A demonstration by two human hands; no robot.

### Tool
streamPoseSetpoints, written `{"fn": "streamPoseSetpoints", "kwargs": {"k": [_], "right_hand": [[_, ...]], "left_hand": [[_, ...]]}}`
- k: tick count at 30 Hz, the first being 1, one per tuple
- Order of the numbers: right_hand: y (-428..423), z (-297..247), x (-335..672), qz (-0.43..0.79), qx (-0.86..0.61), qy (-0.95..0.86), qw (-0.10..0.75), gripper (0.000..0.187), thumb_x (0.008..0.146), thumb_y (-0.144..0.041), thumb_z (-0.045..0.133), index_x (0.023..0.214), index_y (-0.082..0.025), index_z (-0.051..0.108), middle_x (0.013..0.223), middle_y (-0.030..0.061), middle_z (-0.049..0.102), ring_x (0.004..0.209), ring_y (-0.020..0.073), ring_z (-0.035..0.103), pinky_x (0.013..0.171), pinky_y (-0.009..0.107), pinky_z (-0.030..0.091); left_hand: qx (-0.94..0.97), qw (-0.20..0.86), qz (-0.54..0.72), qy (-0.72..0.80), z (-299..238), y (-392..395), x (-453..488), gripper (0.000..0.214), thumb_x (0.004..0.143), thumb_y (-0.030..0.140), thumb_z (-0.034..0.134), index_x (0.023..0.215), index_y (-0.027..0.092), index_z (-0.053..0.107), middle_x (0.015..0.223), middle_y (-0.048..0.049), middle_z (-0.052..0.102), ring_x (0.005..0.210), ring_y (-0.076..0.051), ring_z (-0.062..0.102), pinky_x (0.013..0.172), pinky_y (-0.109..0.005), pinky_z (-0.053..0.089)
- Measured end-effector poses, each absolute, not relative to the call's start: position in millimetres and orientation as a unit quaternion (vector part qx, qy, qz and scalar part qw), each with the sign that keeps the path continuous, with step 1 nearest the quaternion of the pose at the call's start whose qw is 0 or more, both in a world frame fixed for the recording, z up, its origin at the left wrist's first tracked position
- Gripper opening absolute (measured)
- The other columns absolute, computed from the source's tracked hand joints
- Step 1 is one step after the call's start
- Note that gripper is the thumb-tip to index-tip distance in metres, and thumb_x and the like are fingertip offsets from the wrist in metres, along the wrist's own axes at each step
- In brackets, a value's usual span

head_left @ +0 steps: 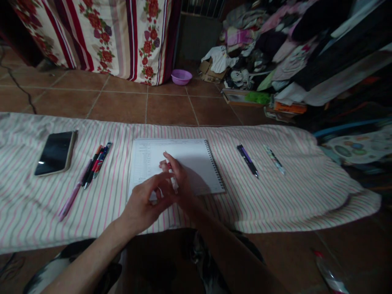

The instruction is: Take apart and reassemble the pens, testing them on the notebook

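Observation:
A white pen (173, 182) with a red band is in my right hand (183, 173), slanting between its fingers above the page. My left hand (145, 200) comes in from the left with curved fingers, its fingertips and thumb at the pen's lower part; the exact contact is partly hidden. Both hands are over an open spiral notebook (192, 153), whose wire binding runs along the right side. Printed lines and a table show on the left part of the page.
A striped cloth (214, 212) covers the low surface. On the left lie a phone (55, 153), several pens (97, 163) and a pink pen (72, 201). A purple-and-black pen (247, 160) and a patterned pen (274, 159) lie right. Beyond are a purple basin (181, 77) and piled clothes (245, 38).

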State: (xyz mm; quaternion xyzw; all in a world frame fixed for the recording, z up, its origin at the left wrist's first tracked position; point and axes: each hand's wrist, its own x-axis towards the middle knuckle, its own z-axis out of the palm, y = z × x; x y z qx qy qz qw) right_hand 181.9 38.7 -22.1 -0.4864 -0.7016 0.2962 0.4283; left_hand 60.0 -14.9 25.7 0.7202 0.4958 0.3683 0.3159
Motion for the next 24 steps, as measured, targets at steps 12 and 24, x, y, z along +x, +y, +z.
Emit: {"fn": "streamPoseSetpoints", "kwargs": {"k": [12, 24], "right_hand": [[45, -31, 180, 0.245, -0.482, -0.709, 0.452, 0.036, 0.087, -0.024, 0.042, 0.122, -0.019, 0.049, 0.094, 0.0088, 0.065, 0.084, 0.0172, 0.062, 0.075, 0.031, 0.051], [48, -19, 208, 0.281, -0.491, -0.667, 0.485, 0.035, 0.089, -0.026, 0.038, 0.121, -0.021, 0.049, 0.089, 0.0054, 0.066, 0.074, 0.0141, 0.062, 0.07, 0.029, 0.052]], "left_hand": [[0.785, 0.276, 0.338, 0.44, 18, -16, 67, 0.028, 0.086, 0.023, 0.046, 0.114, 0.019, 0.051, 0.075, -0.0013, 0.059, 0.067, -0.012, 0.055, 0.063, -0.025, 0.045], [0.77, 0.244, 0.354, 0.472, 19, -13, 67, 0.027, 0.088, 0.024, 0.041, 0.113, 0.02, 0.05, 0.075, -0.0006, 0.061, 0.064, -0.011, 0.058, 0.062, -0.025, 0.048]]}}
